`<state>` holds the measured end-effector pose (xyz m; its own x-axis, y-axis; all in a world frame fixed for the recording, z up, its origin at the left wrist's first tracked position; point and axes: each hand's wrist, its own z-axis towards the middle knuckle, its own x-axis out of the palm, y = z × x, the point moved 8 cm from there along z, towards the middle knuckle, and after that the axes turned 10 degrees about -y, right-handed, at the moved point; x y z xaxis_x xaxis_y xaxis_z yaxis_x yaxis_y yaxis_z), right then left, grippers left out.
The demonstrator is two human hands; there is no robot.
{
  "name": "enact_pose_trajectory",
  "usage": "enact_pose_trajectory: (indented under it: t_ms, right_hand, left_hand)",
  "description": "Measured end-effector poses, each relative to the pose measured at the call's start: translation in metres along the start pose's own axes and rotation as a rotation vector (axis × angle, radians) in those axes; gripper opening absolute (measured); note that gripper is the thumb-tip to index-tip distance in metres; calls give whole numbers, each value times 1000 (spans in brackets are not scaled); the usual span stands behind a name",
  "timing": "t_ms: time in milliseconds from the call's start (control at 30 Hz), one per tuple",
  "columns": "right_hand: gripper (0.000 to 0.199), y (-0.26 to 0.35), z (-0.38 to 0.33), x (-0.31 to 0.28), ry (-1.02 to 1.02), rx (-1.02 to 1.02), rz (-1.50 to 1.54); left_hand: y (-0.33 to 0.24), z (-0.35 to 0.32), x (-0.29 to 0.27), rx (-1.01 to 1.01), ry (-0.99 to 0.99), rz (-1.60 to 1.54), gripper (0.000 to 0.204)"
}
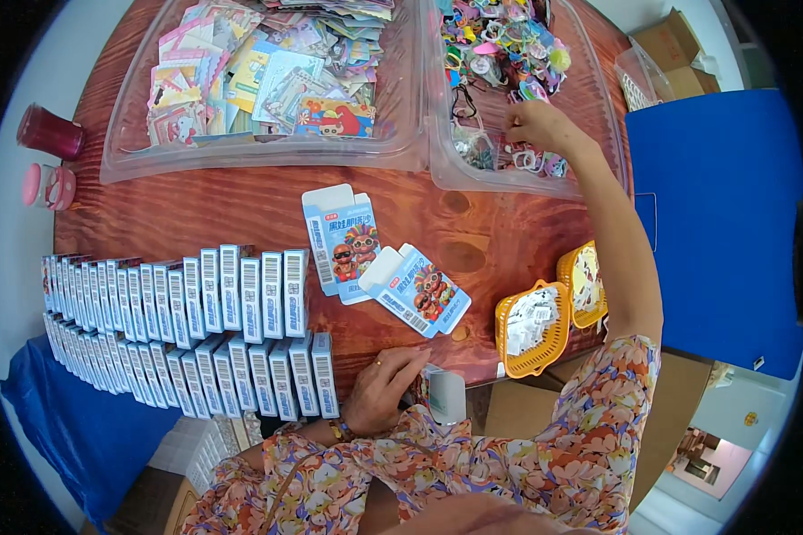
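Observation:
My left hand [385,389] is at the table's near edge, its fingers closed around a small cardboard box [446,398] whose pale flap stands up. My right hand [544,127] reaches into a clear plastic bin [525,184] of small colourful trinkets [495,62]. Its fingers are curled together among them; anything between them is hidden. In the middle of the table lie two flat, unfolded blue boxes, an upper one [335,227] and a lower one [417,290], both printed with cartoon figures and with their flaps out.
Two long rows of upright blue boxes, a back row [272,294] and a front row [281,379], line the left side. A second clear bin [268,153] holds cards [285,85]. Near the right edge stand two yellow baskets with small packets, a nearer one [535,364] and a farther one [566,267].

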<state>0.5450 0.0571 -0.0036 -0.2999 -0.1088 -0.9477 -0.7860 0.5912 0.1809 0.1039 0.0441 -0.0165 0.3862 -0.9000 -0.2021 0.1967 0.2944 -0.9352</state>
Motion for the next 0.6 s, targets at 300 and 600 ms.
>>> enact_pose_trajectory:
  t_ms: [300,600]
  right_hand:
    - [20,-15,2,-9,-165,-89,-79]
    - [25,-52,-23,-55,-515,190,238]
  left_hand:
    - [2,-1,3,-38,10,22,84]
    - [5,-7,3,-92,41,37,98]
